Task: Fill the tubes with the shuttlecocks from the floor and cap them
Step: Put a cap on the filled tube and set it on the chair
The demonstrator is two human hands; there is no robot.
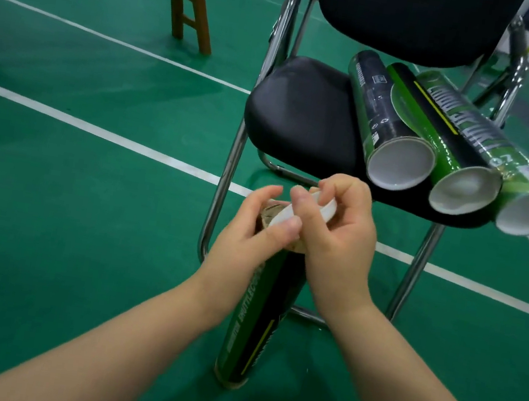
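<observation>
Head view: the left hand [250, 236] grips the top of a green-and-black tube [258, 320] that stands on the green floor [65, 203] near centre. The right hand [340, 236] pinches a white cap [303, 210], tilted at the tube's mouth and not yet seated. This tube seems to be at the capping step. Three tubes [400, 163] lie on the chair seat [298, 112], far right, with open mouths, uncapped and apparently empty. Print down the held tube partly reads "SHUTTLECO"; the large lettering on the chair tubes cannot be read.
</observation>
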